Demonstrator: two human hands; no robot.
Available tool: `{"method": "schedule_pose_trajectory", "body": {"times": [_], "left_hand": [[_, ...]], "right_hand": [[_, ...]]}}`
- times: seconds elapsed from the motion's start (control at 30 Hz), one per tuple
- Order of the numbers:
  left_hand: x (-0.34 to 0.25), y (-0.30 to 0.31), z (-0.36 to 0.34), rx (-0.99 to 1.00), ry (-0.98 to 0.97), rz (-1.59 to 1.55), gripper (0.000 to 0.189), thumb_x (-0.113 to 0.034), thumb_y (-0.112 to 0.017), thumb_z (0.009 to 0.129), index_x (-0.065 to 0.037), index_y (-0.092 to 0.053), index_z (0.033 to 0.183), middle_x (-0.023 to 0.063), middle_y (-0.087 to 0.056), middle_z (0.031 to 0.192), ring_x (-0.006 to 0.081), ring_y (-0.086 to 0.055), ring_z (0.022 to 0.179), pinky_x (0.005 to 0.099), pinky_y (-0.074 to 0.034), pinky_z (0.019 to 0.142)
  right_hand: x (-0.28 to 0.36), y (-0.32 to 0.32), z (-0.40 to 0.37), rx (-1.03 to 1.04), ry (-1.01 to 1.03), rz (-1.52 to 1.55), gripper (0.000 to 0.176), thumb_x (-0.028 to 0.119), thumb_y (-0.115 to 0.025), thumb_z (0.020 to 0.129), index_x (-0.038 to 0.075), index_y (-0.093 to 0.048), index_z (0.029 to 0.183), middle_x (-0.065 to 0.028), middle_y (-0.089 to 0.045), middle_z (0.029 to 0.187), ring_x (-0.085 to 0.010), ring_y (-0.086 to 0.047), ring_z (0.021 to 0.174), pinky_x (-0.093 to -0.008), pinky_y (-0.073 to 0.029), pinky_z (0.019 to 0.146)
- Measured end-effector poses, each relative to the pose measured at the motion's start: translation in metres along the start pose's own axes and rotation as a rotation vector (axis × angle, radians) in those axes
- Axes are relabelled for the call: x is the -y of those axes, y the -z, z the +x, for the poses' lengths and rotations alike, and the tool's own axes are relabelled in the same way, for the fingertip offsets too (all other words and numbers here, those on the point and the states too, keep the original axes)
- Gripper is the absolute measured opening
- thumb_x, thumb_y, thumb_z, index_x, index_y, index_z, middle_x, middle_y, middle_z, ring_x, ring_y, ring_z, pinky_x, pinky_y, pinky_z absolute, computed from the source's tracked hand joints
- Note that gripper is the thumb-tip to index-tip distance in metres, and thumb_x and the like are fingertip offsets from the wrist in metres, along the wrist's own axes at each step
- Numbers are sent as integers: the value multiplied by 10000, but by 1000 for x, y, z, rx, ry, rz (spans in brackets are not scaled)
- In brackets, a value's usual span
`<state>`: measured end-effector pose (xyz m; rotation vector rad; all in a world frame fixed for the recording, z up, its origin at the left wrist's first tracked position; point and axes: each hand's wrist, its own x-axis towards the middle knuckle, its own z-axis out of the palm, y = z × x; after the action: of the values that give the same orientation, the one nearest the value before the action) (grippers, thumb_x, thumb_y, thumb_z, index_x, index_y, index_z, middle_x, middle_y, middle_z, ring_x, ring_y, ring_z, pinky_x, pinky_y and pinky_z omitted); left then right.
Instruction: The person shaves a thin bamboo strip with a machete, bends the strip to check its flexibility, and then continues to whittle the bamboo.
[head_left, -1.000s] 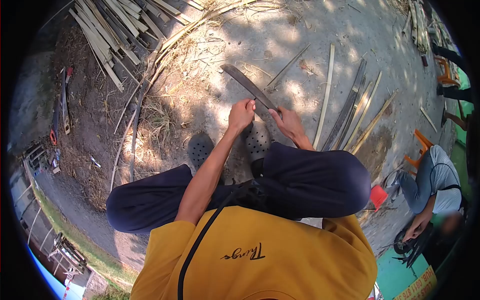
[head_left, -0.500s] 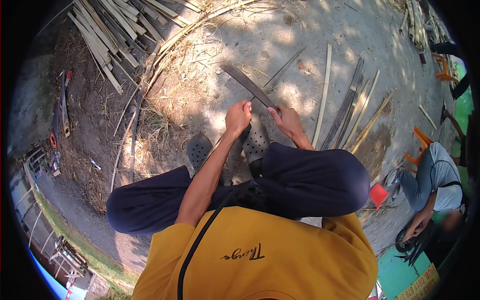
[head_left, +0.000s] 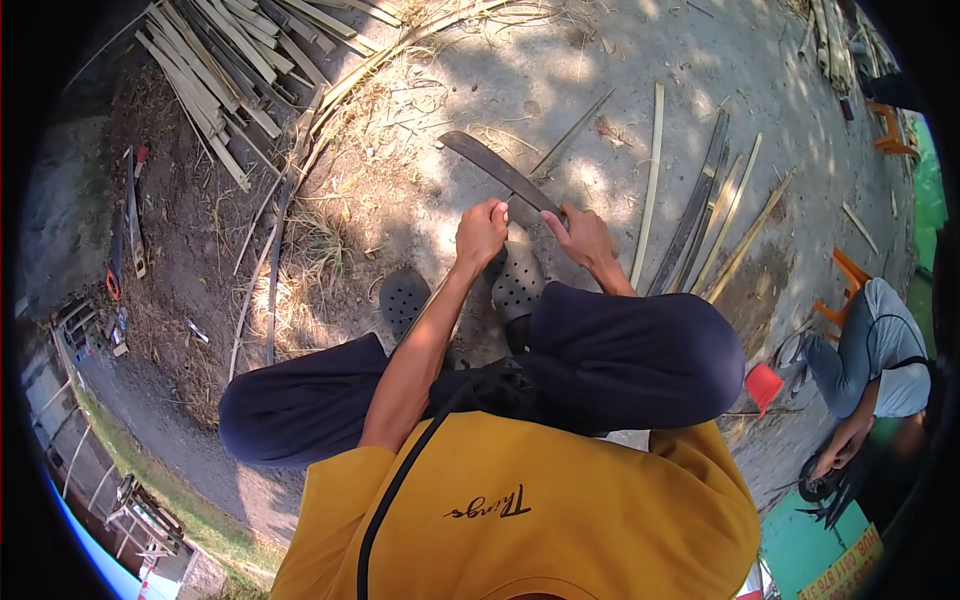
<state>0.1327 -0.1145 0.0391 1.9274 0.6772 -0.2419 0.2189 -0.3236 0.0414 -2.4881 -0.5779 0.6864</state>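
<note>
In the head view, the left hand point(head_left: 482, 232) is curled into a closed fist on a thin bamboo strip point(head_left: 575, 125), which runs out past it toward 1 o'clock. Just beside it at 3 o'clock, the right hand point(head_left: 583, 240) is wrapped around the handle of a machete point(head_left: 495, 170), whose dark blade points toward 10 o'clock above the ground. Both hands sit just above the black sandals point(head_left: 515, 282), with loose bamboo slats point(head_left: 700, 215) on the ground at 3 o'clock and a seated person point(head_left: 880, 350) far off at 4 o'clock.
</note>
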Motion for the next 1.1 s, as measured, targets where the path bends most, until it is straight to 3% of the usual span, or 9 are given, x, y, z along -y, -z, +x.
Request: {"method": "schedule_pose_trajectory", "body": {"times": [0.2, 0.4, 0.6, 0.7, 0.8, 0.87, 0.93, 1.1], "left_hand": [[0, -4, 5, -1, 41, 26, 318, -281, -534, 1021, -45, -704, 893, 237, -717, 864, 466, -689, 856, 519, -519, 779], [-4, 4, 3, 0, 29, 46, 320, -288, -533, 1022, -52, -700, 887, 233, -711, 865, 474, -680, 856, 528, -512, 764], [9, 4, -2, -9, 11, 56, 308, -281, -533, 1026, -55, -699, 900, 223, -713, 852, 466, -684, 843, 524, -514, 749], [9, 9, -10, 19, 67, 32, 293, -262, -535, 1022, -57, -706, 900, 218, -714, 845, 463, -687, 845, 519, -521, 753], [-11, -2, 1, 2, -43, -6, 285, -251, -538, 1014, -58, -712, 896, 215, -717, 847, 463, -688, 852, 520, -526, 761], [-4, -10, 12, -14, -74, 25, 283, -247, -535, 1012, -57, -714, 902, 213, -719, 848, 462, -689, 855, 520, -530, 761], [-3, -11, 18, -59, -120, 68, 271, -243, -540, 1007, -56, -719, 925, 207, -726, 849, 458, -696, 867, 529, -537, 765], [-15, -12, -1, -140, -57, 120, 259, -248, -572, 1008, -53, -724, 930, 201, -729, 829, 443, -707, 813, 507, -544, 727]], "right_hand": [[9, 0, -11, -1, 48, 7, 713, 660, -514, 1015, -24, -705, 955, -277, -661, 679, -515, -686, 735, -562, -531, 704], [13, -2, -6, -9, -86, 58, 703, 656, -521, 1012, -21, -711, 999, -281, -669, 698, -511, -688, 748, -559, -535, 716], [-2, 3, 1, -7, 18, -40, 681, 628, -530, 1019, -26, -717, 989, -270, -667, 685, -482, -696, 729, -541, -538, 710], [-8, 16, 20, -121, -147, 69, 677, 619, -532, 1022, -31, -720, 997, -258, -669, 681, -473, -702, 733, -529, -541, 719], [2, 25, 4, -16, -156, 117, 680, 616, -540, 1020, -38, -727, 999, -244, -676, 684, -459, -711, 738, -513, -542, 719], [16, 22, -6, 66, -40, 65, 678, 612, -544, 1020, -39, -730, 993, -249, -678, 688, -454, -714, 741, -513, -541, 714], [13, 10, -10, 44, -14, 80, 676, 615, -546, 1018, -35, -732, 1000, -253, -681, 696, -459, -712, 746, -519, -539, 718], [14, 13, -3, 93, -48, 116, 676, 623, -546, 1015, -25, -737, 1007, -266, -693, 729, -489, -703, 774, -543, -536, 738]]}}
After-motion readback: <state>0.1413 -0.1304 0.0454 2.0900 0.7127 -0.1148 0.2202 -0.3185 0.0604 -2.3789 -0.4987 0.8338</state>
